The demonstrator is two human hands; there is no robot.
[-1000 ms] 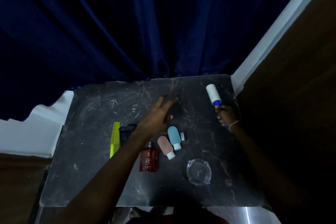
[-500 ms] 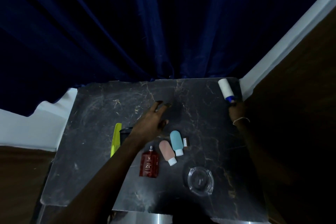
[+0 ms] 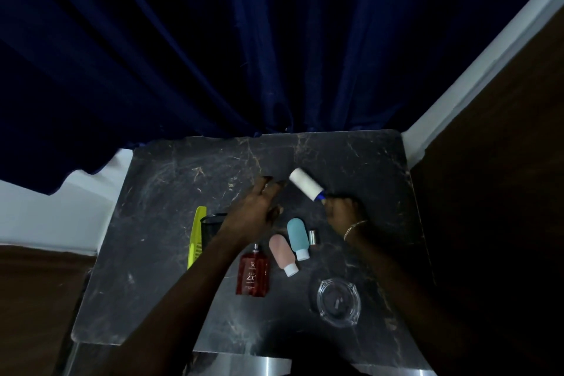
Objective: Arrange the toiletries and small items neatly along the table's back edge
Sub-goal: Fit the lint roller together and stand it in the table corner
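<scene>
My right hand grips the blue handle of a white lint roller, which tilts up to the left above the middle of the dark marble table. Just left of the roller, my left hand hovers with fingers spread and nothing in it. Below the hands lie a teal tube, a pink tube, a small silver cap and a red perfume bottle. A black mesh cup and a yellow-green comb are at the left, the cup partly behind my forearm.
A clear glass ashtray sits at the front right. Dark blue curtains hang right behind the table's back edge. A white wall strip and brown panel border the right side.
My right hand has carried the lint roller from the back right corner leftward to the table's middle, close to my left hand. The left hand has barely moved.
</scene>
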